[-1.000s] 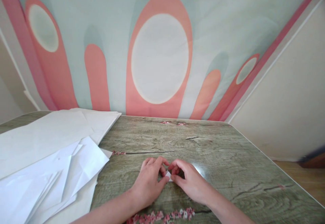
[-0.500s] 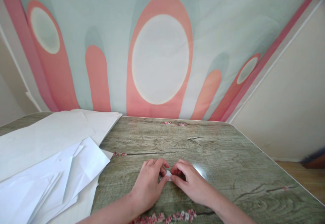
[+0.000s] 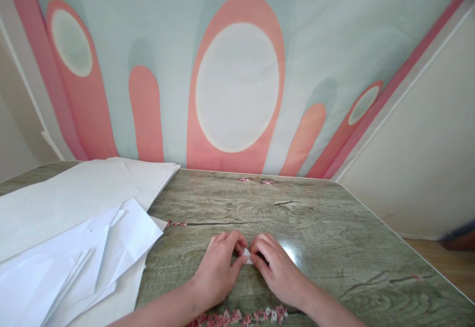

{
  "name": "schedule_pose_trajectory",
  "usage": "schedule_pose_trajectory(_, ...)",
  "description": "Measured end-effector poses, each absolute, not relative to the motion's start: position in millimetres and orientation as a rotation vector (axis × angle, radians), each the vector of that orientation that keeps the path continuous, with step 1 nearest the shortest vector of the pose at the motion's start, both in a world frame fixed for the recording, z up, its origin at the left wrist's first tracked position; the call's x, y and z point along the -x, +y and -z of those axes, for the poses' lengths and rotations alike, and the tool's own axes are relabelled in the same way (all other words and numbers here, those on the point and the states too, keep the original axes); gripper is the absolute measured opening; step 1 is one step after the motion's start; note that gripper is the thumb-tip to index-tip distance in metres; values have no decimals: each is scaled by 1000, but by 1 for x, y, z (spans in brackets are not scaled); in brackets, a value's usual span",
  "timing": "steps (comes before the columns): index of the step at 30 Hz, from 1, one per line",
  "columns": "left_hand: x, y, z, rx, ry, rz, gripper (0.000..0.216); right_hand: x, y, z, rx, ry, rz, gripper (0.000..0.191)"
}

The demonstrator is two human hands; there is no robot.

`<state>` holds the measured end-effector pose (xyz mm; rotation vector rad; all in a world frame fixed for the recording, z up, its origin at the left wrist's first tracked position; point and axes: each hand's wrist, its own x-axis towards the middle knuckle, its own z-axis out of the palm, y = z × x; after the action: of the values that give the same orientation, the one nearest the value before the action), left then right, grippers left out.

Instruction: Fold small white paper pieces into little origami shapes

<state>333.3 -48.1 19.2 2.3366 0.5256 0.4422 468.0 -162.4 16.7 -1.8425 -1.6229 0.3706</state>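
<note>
Between my fingertips, just above or on the table, is a small white piece of paper [image 3: 247, 256], mostly covered by my fingers. My left hand [image 3: 221, 262] pinches its left side, thumb and fingers closed together. From the other side my right hand [image 3: 275, 266] grips it with curled fingers and thumb. Both hands almost meet at the paper. Its folds and full shape are hidden.
At the left, white paper pieces [image 3: 135, 230] lie loosely over a stack of large white sheets [image 3: 92, 183]. The wood-patterned table [image 3: 315, 228] has printed pink flowers [image 3: 237, 317]. Behind its far edge stands a coral and pale green patterned wall [image 3: 170, 70].
The view has shifted slightly, so the table and wall sit a little further right. My hands keep hold of the small paper, with only slight finger movement.
</note>
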Motion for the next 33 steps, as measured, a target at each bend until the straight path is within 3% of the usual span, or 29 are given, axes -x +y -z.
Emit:
schedule_pose_trajectory(24, -334, -40, -18, -2360, 554, -460, 24, -466, -151, -17, 2055, -1584, -338, 15)
schedule_pose_trajectory(33, -314, -43, -28, -3036, 73, -386, 25, -467, -153, -11, 2007, -1599, -330, 15)
